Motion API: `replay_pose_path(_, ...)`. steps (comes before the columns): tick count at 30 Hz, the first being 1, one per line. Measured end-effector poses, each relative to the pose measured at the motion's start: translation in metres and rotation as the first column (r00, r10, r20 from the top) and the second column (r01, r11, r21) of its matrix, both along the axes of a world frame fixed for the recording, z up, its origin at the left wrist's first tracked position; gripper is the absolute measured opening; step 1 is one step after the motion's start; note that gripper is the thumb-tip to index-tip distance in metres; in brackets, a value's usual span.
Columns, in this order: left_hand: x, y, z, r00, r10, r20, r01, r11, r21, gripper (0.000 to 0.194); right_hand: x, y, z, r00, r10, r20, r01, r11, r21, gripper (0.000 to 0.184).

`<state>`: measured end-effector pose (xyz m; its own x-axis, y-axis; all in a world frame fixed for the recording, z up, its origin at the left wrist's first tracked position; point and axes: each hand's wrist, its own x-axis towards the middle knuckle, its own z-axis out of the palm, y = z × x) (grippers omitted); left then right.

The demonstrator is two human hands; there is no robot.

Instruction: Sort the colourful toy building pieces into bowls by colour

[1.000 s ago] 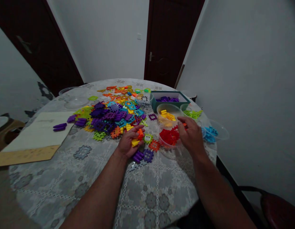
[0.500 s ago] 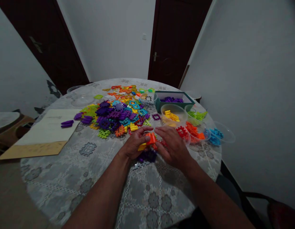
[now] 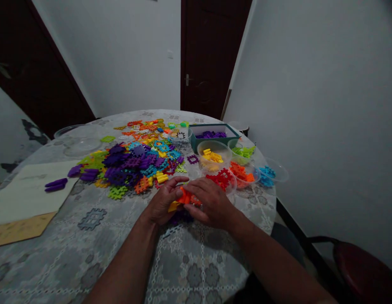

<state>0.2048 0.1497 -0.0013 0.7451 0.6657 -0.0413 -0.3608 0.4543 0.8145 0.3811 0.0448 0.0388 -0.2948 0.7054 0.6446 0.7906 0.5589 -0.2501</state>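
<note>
My left hand (image 3: 162, 202) and my right hand (image 3: 211, 203) meet low on the table, both gripping an orange and yellow plastic building piece (image 3: 185, 197). Its full shape is hidden by my fingers. Just below my hands, partly covered, lie purple toy pieces (image 3: 179, 218). A clear bowl of red lattice pieces (image 3: 223, 179) sits just beyond my right hand. A large mixed pile of colourful plastic lattice pieces (image 3: 135, 162) spreads beyond my left hand.
Further clear bowls hold yellow (image 3: 213, 156), orange (image 3: 241, 172), green (image 3: 241, 151) and blue (image 3: 267, 174) pieces. A teal box (image 3: 213, 136) holds purple pieces. Purple pegs (image 3: 55, 184) lie on a paper sheet (image 3: 31, 190) at the left. A dark chair (image 3: 363, 270) stands low right.
My right hand has moved left from the bowls to the orange piece, joining my left hand. The whole view has shifted, with the table now further left and lower.
</note>
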Motion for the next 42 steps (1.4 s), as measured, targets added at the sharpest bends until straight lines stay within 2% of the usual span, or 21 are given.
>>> replay_pose_path(4,0.000,0.001,0.000,1.000,0.008,-0.005,-0.008,1.000,-0.023,0.060,0.003,0.000,0.006,0.997,-0.059,-0.047,0.061,0.997,0.056,0.037)
replay_pose_path(6,0.002,0.002,0.001,0.998,0.048,0.030,-0.047,0.998,-0.049,0.056,0.014,0.000,0.011,0.985,-0.142,-0.093,0.151,0.984,0.097,0.037)
replay_pose_path(8,0.003,0.004,0.001,0.992,0.106,0.074,-0.099,0.990,-0.096,0.052,0.032,0.000,0.014,0.950,-0.279,-0.143,0.298,0.946,0.132,0.037)
replay_pose_path(10,0.004,0.004,0.003,0.981,0.153,0.117,-0.133,0.978,-0.161,0.048,0.059,0.000,0.013,0.878,-0.444,-0.179,0.470,0.870,0.147,0.036)
replay_pose_path(13,0.003,0.004,0.006,0.968,0.165,0.188,-0.117,0.963,-0.244,0.049,0.105,-0.001,0.004,0.729,-0.660,-0.181,0.684,0.714,0.152,0.036)
replay_pose_path(15,0.001,0.004,0.008,0.962,0.155,0.223,-0.092,0.959,-0.268,0.054,0.126,0.001,-0.002,0.654,-0.734,-0.185,0.757,0.629,0.177,0.037)
replay_pose_path(17,0.000,0.004,0.008,0.958,0.160,0.238,-0.089,0.955,-0.283,0.056,0.133,0.002,-0.005,0.629,-0.748,-0.212,0.777,0.596,0.201,0.038)
replay_pose_path(18,0.000,0.004,0.008,0.957,0.164,0.240,-0.091,0.953,-0.290,0.057,0.128,0.001,-0.004,0.643,-0.732,-0.225,0.766,0.606,0.214,0.037)
replay_pose_path(20,0.000,0.004,0.008,0.956,0.167,0.242,-0.090,0.950,-0.298,0.058,0.106,-0.002,0.001,0.723,-0.654,-0.223,0.691,0.681,0.241,0.034)
replay_pose_path(22,0.000,0.004,0.007,0.956,0.158,0.246,-0.080,0.952,-0.297,0.059,0.072,-0.007,0.008,0.843,-0.511,-0.168,0.538,0.807,0.242,0.031)
replay_pose_path(24,0.000,0.004,0.006,0.957,0.139,0.255,-0.063,0.956,-0.287,0.060,0.033,-0.011,0.012,0.939,-0.330,-0.095,0.343,0.921,0.185,0.030)
replay_pose_path(26,0.001,0.003,0.006,0.957,0.123,0.262,-0.046,0.958,-0.284,0.062,0.000,-0.013,0.011,0.981,-0.190,-0.039,0.192,0.977,0.091,0.030)
replay_pose_path(28,0.001,0.001,0.008,0.958,0.110,0.267,-0.028,0.956,-0.292,0.063,-0.023,-0.010,0.005,0.990,-0.137,0.019,0.137,0.990,-0.011,0.030)
replay_pose_path(30,0.002,-0.002,0.009,0.959,0.095,0.268,-0.009,0.953,-0.303,0.065,-0.036,-0.004,-0.004,0.983,-0.162,0.089,0.169,0.982,-0.086,0.028)
replay_pose_path(33,0.001,-0.005,0.011,0.962,0.068,0.263,0.016,0.952,-0.304,0.065,-0.042,0.003,-0.016,0.960,-0.216,0.180,0.238,0.964,-0.117,0.026)
replay_pose_path(35,0.001,-0.006,0.012,0.964,0.056,0.261,0.026,0.954,-0.300,0.065,-0.043,0.004,-0.019,0.958,-0.206,0.198,0.234,0.964,-0.129,0.029)
replay_pose_path(39,0.001,-0.003,0.012,0.956,0.095,0.277,-0.013,0.959,-0.284,0.064,-0.033,0.002,-0.006,0.987,-0.153,0.046,0.158,0.977,-0.144,0.026)
replay_pose_path(42,0.001,0.001,0.009,0.942,0.182,0.281,-0.111,0.962,-0.249,0.057,-0.003,0.011,0.015,0.980,-0.182,-0.077,0.176,0.981,-0.086,0.025)
